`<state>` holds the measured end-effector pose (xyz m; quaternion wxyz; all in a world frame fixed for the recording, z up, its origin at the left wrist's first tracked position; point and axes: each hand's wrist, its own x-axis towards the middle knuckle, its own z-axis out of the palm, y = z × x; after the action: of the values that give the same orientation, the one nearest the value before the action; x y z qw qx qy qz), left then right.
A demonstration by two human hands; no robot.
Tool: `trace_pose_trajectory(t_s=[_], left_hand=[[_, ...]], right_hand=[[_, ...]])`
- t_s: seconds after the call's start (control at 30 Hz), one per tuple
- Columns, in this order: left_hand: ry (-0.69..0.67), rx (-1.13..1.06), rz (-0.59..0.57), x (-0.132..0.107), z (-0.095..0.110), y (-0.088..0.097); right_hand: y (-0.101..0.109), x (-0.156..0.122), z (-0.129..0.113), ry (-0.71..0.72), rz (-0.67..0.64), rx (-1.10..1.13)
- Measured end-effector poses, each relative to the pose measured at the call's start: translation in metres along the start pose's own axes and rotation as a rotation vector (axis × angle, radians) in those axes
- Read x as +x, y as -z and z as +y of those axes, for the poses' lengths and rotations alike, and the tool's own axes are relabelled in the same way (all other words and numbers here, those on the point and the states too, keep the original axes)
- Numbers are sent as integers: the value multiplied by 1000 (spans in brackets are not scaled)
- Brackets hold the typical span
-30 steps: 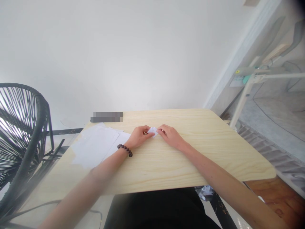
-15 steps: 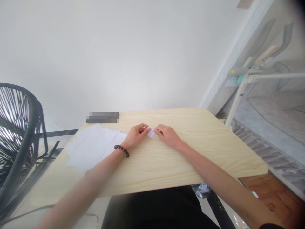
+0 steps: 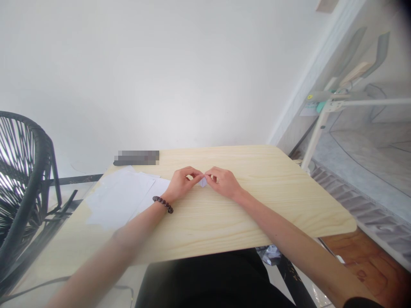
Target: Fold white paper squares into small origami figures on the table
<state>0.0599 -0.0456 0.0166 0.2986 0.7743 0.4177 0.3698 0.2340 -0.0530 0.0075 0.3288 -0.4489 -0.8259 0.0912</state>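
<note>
A small folded piece of white paper [image 3: 203,182] rests on the pale wooden table [image 3: 263,201], pinched between both my hands. My left hand [image 3: 182,184], with a dark bead bracelet at the wrist, grips its left side with curled fingers. My right hand [image 3: 223,182] pinches its right side. The fingertips of the two hands nearly meet, and most of the paper is hidden by them.
Several white sheets of paper [image 3: 120,197] lie on the table left of my hands. A dark flat object [image 3: 136,158] sits at the far edge by the white wall. A black wire chair [image 3: 22,179] stands at the left; a white-framed stand [image 3: 321,119] at the right.
My hands have drawn closer together on the folded paper, which now shows less between the fingers. The view has shifted slightly.
</note>
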Motion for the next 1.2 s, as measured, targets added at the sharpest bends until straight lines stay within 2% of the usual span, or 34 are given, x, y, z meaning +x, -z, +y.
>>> trace_pose_trajectory(t_s=[0.17, 0.3, 0.5, 0.73, 0.83, 1.03, 1.2], left_hand=[[-5, -9, 37, 2, -4, 3], [36, -191, 80, 6, -14, 5], [77, -449, 132, 9, -16, 4], [43, -612, 66, 9, -11, 3], [8, -535, 34, 7, -10, 5], [-104, -116, -56, 4, -10, 7], [-202, 47, -34, 5, -13, 6]], right_hand=[[-1, 2, 3, -24, 39, -5], [1, 2, 12, -44, 125, 57], [0, 2, 15, -105, 185, 312], [0, 2, 12, -144, 294, 460], [0, 1, 13, -150, 289, 472], [-3, 0, 14, -103, 242, 405], [-3, 0, 14, -84, 218, 391]])
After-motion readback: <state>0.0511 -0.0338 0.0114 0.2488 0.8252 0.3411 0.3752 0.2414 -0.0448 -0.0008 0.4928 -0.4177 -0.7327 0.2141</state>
